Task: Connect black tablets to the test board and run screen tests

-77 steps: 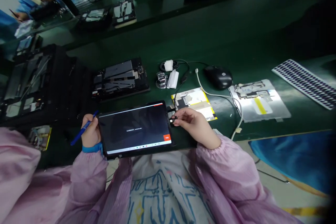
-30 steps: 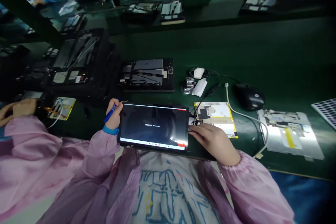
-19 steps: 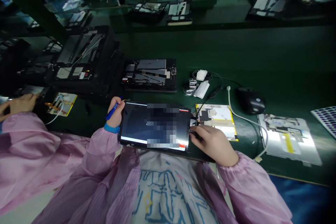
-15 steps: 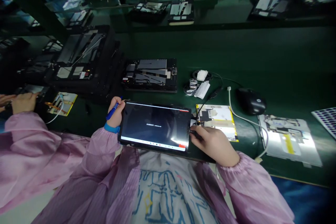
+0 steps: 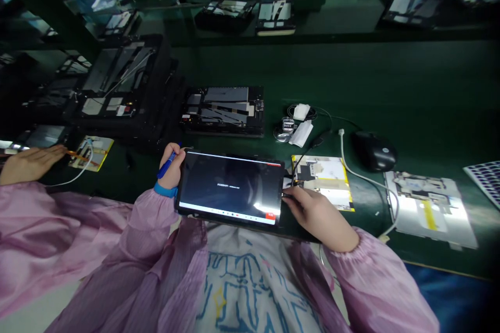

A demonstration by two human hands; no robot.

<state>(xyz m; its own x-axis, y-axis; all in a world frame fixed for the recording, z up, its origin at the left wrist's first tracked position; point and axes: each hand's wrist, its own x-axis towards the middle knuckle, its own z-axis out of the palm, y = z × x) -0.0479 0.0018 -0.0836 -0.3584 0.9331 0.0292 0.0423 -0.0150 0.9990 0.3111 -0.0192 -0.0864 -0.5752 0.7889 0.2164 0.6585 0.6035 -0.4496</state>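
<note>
A black tablet (image 5: 230, 187) with a lit dark screen lies at the bench's near edge in front of me. My left hand (image 5: 171, 169) grips its left edge and also holds a blue pen (image 5: 166, 164). My right hand (image 5: 312, 210) is at the tablet's right edge, fingers pinched on a small black cable plug (image 5: 287, 195) at the tablet's side. A black cable (image 5: 308, 148) runs from there back across the bench.
A yellow-edged part (image 5: 324, 177) lies right of the tablet. A black mouse (image 5: 373, 151), a white cable (image 5: 359, 174) and a silver plate (image 5: 429, 208) are further right. An opened tablet (image 5: 222, 110) and black trays (image 5: 113, 88) lie behind. A co-worker's hand (image 5: 29, 162) rests at far left.
My view has swung left since the earliest frame. My right hand has dropped from above the tablet's corner to its right edge. The co-worker's hand at left has stretched out flat.
</note>
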